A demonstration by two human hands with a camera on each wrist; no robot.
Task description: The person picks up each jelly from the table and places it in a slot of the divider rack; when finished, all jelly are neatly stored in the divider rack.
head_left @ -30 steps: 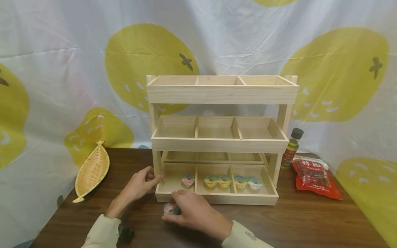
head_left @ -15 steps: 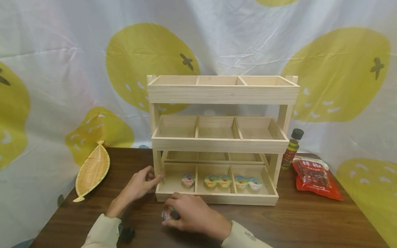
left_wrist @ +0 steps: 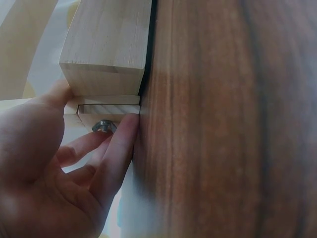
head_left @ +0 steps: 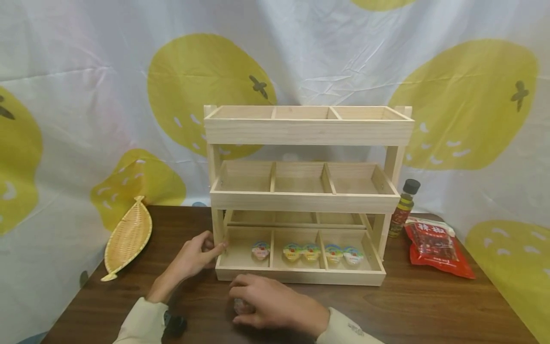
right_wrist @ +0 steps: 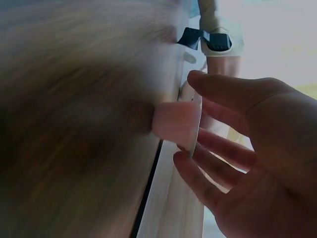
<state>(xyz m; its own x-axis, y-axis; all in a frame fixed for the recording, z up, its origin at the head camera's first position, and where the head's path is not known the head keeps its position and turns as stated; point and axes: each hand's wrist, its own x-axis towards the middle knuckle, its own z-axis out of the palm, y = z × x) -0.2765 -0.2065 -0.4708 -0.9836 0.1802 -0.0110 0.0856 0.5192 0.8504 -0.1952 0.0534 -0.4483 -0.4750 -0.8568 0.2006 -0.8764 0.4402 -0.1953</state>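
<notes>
My right hand [head_left: 275,301] holds a small pink jelly cup [right_wrist: 174,121] by its lid rim, thumb on one side and fingers on the other. It is low over the table in front of the rack; in the head view the fingers mostly cover the cup. My left hand [head_left: 193,258] grips the left side of a three-tier wooden rack [head_left: 301,277] near its base, fingers beside a wing nut [left_wrist: 103,126]. In the bottom tier, one pink jelly cup [head_left: 260,251] lies in the left compartment, two yellow jelly cups [head_left: 292,252] in the middle, and two jelly cups [head_left: 333,253] on the right.
A woven leaf-shaped basket [head_left: 129,239] leans at the table's left, against the curtain [head_left: 326,52]. Right of the rack stand a black-capped bottle [head_left: 404,208] and a red food packet [head_left: 438,246]. The rack's middle and top tiers rise over the bottom one.
My right hand has drawn back toward the person and slightly right, carrying the jelly cup away from the rack's front edge. The left hand has stayed at the rack's side.
</notes>
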